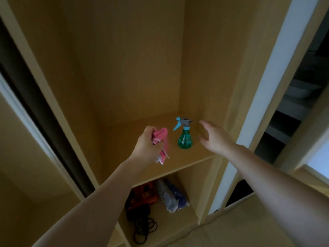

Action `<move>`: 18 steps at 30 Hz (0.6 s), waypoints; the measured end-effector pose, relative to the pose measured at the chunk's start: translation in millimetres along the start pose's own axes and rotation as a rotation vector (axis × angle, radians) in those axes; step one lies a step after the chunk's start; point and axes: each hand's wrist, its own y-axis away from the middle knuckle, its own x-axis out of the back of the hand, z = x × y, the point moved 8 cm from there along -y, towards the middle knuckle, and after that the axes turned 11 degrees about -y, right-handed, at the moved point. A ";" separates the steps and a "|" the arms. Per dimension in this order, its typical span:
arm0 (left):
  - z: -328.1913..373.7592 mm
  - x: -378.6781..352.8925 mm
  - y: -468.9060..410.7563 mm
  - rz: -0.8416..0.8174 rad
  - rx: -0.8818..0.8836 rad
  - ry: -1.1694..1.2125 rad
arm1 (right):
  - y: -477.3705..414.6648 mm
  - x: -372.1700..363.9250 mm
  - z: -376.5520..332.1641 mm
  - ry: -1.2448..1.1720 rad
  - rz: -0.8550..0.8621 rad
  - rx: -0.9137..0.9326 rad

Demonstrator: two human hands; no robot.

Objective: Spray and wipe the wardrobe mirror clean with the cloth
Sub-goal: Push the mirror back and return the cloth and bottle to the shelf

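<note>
Pink woven cleaning cloth, soft and crumpled with a pale trimmed edge hanging loose, is bunched in the closed left hand above a tan wood-laminate wardrobe shelf, while the right hand reaches in with fingers spread wide and empty, just beside but not touching a small translucent green plastic spray bottle with a blue-and-grey trigger head. The bottle stands upright near the shelf's right wall, its bulbous base narrowing to a slim neck, part-filled with liquid. Its light, top-heavy build is the likely hazard: a hand arriving from the side could clip the nozzle and tip it toward the shelf edge, and smooth plastic may slip in a loose grasp. The cloth's dangling end could also brush the bottle. Smooth matte panels line the compartment; below, a lower cubby holds a coil of black cable and blurred bags. No mirror surface can be identified with certainty from this angle.
</note>
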 end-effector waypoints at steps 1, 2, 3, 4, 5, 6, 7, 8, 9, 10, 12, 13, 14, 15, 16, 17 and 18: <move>-1.5 -5.0 -6.9 -0.002 0.014 -0.004 | -11.0 -5.0 7.4 -0.014 -0.021 -0.010; -2.9 -9.4 -14.1 -0.001 0.029 -0.004 | -23.1 -10.9 14.8 -0.042 -0.042 -0.020; -3.3 -13.0 -21.1 0.004 0.041 -0.005 | -36.5 -17.5 22.9 -0.077 -0.065 -0.032; -3.2 -16.2 -27.7 0.016 0.052 -0.009 | -51.6 -24.9 31.6 -0.105 -0.092 -0.044; -2.8 -19.0 -33.5 0.030 0.062 -0.015 | -66.9 -31.9 39.5 -0.116 -0.121 -0.049; -2.9 -22.1 -38.1 0.046 0.078 -0.017 | -82.1 -38.9 46.6 -0.108 -0.154 -0.043; -2.8 -25.2 -41.8 0.062 0.101 -0.014 | -97.4 -45.4 53.1 -0.097 -0.184 -0.032; -2.5 -28.3 -45.2 0.079 0.125 -0.013 | -111.9 -51.6 57.9 -0.101 -0.211 -0.021; -2.6 -31.2 -47.9 0.095 0.149 -0.020 | -125.1 -58.8 61.6 -0.118 -0.241 -0.009; -3.1 -34.2 -49.6 0.114 0.173 -0.032 | -136.9 -67.3 64.0 -0.143 -0.274 0.009; -3.9 -37.5 -50.2 0.170 0.222 -0.056 | -157.3 -84.7 67.2 -0.198 -0.331 0.036; -4.0 -38.3 -49.3 0.203 0.245 -0.065 | -166.5 -91.4 69.4 -0.218 -0.343 0.033; -4.4 -39.2 -47.7 0.233 0.270 -0.076 | -174.3 -96.8 71.2 -0.224 -0.351 0.023; -5.1 -40.5 -44.8 0.255 0.297 -0.087 | -180.7 -102.3 72.9 -0.222 -0.360 0.026; -6.0 -41.7 -41.4 0.272 0.322 -0.097 | -185.4 -107.1 73.2 -0.214 -0.369 0.036; -7.1 -42.5 -37.9 0.285 0.344 -0.107 | -188.2 -110.6 74.3 -0.208 -0.375 0.044; -8.0 -42.6 -34.7 0.300 0.363 -0.116 | -189.6 -113.1 75.7 -0.207 -0.384 0.044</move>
